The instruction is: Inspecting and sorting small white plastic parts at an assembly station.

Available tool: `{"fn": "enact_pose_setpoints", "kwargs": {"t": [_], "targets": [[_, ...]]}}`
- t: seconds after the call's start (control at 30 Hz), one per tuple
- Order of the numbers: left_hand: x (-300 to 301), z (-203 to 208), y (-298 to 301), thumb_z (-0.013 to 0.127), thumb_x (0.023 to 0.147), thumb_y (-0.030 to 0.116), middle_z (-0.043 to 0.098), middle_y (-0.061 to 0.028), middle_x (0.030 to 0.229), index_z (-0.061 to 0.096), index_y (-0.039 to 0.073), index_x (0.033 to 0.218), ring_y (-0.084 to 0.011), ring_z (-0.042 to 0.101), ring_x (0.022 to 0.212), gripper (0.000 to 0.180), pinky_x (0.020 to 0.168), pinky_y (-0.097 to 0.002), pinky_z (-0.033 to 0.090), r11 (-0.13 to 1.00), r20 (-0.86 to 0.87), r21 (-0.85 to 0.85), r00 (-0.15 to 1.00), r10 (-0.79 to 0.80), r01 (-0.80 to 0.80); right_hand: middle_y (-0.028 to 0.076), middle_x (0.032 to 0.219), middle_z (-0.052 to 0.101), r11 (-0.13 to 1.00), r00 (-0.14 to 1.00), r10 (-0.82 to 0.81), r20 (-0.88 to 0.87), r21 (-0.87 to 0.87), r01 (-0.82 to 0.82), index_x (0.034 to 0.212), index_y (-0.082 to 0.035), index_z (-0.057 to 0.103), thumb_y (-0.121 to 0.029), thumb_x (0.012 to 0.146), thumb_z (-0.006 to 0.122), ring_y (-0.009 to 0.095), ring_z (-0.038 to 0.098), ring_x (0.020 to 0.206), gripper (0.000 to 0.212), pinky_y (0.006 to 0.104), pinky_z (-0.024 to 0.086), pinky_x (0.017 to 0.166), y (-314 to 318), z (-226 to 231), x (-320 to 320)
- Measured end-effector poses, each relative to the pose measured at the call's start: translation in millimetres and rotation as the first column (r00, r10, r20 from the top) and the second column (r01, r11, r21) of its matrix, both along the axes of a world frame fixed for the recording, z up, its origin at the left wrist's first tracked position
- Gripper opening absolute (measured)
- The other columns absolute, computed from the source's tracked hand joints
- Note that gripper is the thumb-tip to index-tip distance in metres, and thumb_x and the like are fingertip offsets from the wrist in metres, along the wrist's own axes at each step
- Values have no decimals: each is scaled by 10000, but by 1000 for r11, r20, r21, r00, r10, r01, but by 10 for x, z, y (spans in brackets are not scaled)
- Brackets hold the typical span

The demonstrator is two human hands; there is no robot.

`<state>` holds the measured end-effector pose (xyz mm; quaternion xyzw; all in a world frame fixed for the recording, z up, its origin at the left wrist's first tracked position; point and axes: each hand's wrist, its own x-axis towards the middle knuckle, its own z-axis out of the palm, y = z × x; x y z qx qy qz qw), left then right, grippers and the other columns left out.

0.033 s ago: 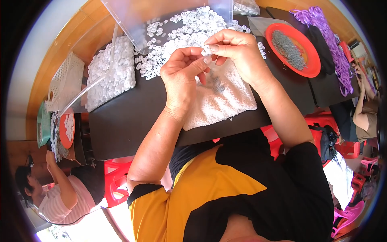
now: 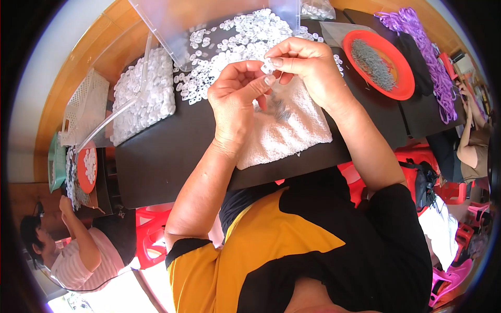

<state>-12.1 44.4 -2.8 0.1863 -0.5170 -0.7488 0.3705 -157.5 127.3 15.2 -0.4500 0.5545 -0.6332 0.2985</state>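
Observation:
A small white plastic piece (image 2: 267, 67) with holes is up above the cloth, between my two hands. My right hand (image 2: 309, 65) pinches its right edge with thumb and index finger. From the other side my left hand (image 2: 233, 96) grips it, index finger at its left edge and thumb just below, the other fingers curled. A short thin line shows under the right thumb, too fine to name. Below the hands a pale towel (image 2: 282, 135) lies on the dark table, with a small heap of thin grey metal bits (image 2: 281, 110) on it.
Loose white pieces (image 2: 195, 83) spread behind my hands, by a clear plastic bin (image 2: 219, 15). A clear box (image 2: 143, 94) of white pieces stands left. Right lie a red plate (image 2: 407, 86) of grey metal pieces and purple ribbons (image 2: 422, 52). Co-workers sit at both sides.

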Motion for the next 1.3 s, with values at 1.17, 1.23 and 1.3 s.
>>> {"fn": "enact_pose_setpoints", "kwargs": {"t": [1.17, 1.23, 1.3], "targets": [[55, 78, 112, 817, 734, -2, 556, 31, 783, 622, 1, 1021, -41, 494, 702, 346, 613, -180, 439, 943, 49, -333, 998, 38, -20, 19, 808, 651, 943, 978, -188, -94, -294, 153, 906, -18, 659, 39, 810, 473, 84, 570, 697, 217, 226, 457, 638, 86, 26, -202], [67, 76, 116, 819, 734, 5, 556, 32, 781, 623, 6, 1020, -40, 493, 699, 347, 615, -180, 444, 935, 63, -354, 997, 55, -29, 17, 820, 651, 964, 988, -84, -131, -263, 47, 911, -25, 659, 74, 785, 445, 75, 546, 671, 267, 211, 451, 631, 165, 133, -248], [71, 61, 113, 822, 733, 11, 555, 33, 778, 624, 10, 1020, -39, 493, 696, 348, 616, -180, 450, 926, 79, -376, 994, 70, -35, 18, 803, 634, 991, 996, -23, -86, -136, 11, 922, -26, 646, 6, 827, 525, 82, 569, 683, 157, 219, 416, 601, 206, 220, -139]]}}
